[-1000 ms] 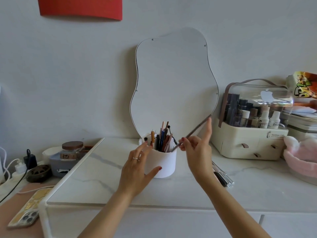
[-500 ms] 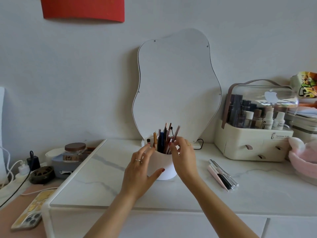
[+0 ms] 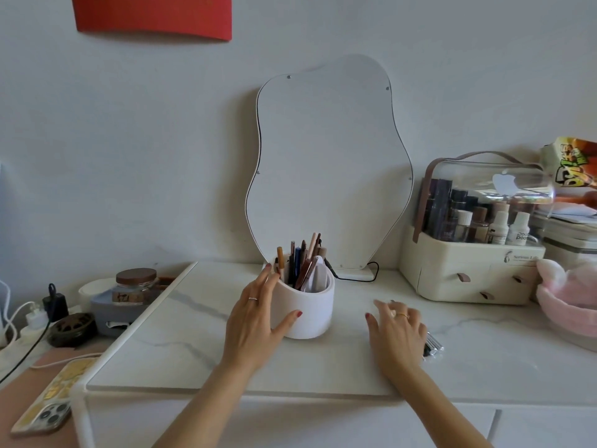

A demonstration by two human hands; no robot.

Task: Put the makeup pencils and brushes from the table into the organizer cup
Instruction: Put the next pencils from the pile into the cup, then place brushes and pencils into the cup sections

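Surface (image 3: 206, 357): white marble-look top, running wide across the frame, with everything below laid out on it.
Mirror (image 3: 326, 163): big wavy-edged one, leaning against the wall right behind the cup, a black cord trailing from its base.
Cosmetics case (image 3: 468, 276): cream box with a clear domed lid and a brown strap, off to the right, bottles packed inside, well apart from the cup.
Pink fabric (image 3: 568, 302): soft bundle at the far right edge, just beside the case.
Organizer cup (image 3: 310, 315): white, round, upright, dead centre in front of the mirror.
Left hand (image 3: 255, 321): wrapped round the cup's left side, thumb across the front, fingers up along the rim, steadying it; a ring on one finger.
Right hand (image 3: 399, 331): out to the right of the cup, clear of it, palm down, fingers spread and loose over the surface; nothing gripped that I can make out, ring showing.
Phone (image 3: 48, 399): lying flat on the lower shelf at bottom left, yellow patterned case.
Glass jar (image 3: 135, 286): brown lid, sitting left of the surface on a grey box.
Pencils and brushes (image 3: 302, 263): a whole cluster standing in the cup, tips fanning up past the rim.
Loose pencils (image 3: 433, 345): silvery and dark ends poking out from under the right hand, lying flat on the surface; how many, I can't tell.
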